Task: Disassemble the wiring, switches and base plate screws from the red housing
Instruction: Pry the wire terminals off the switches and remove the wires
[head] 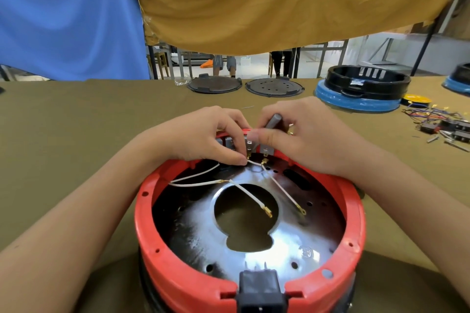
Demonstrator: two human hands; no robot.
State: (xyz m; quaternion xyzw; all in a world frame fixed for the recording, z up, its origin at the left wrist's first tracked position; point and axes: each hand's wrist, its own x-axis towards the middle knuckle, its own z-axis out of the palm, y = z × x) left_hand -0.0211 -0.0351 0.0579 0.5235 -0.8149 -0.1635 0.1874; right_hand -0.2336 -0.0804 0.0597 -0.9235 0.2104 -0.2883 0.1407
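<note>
Several white wires (250,194) already hang loose inside the red housing (157,256), which sits on the surface just in front of the person; their brass terminals dangle free over the shiny base plate (284,244). At the far rim the left hand (203,134) pinches a connector on the switches (250,143), while the right hand (302,134) grips a grey tool handle (273,121). I'd judge switches and plate screws still to come. The olive surface (63,134) carries black lids, a blue-and-black housing (361,89) and pulled wiring (429,113); blue and mustard cloth hangs behind.

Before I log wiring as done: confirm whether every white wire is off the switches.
No: the left hand pinches a white wire at a connector on the switches.
</note>
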